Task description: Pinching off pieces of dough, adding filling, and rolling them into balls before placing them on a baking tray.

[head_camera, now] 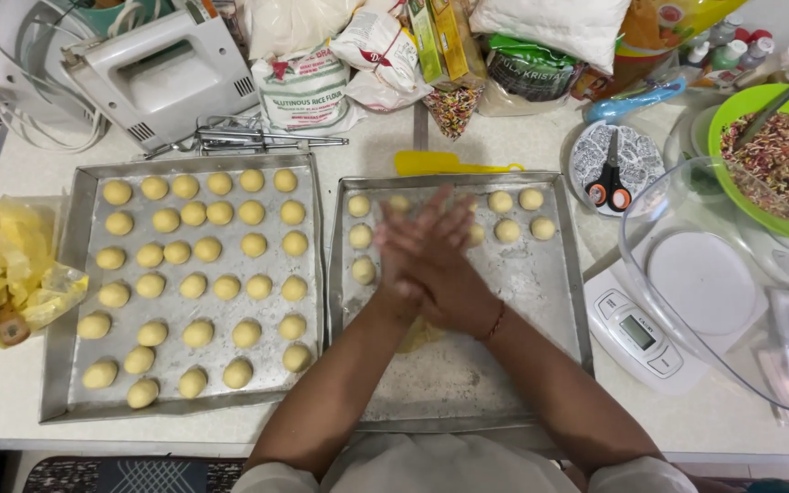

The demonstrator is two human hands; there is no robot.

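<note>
Rolling works best with light, even pressure: left hand (404,242) and right hand (445,278) press flat together, dough hidden between them, mid-frame above the right tray (541,292).

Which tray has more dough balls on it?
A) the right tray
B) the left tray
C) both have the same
B: the left tray is filled with rows of dough balls, while the right tray holds only a few along its top and left side.
</note>
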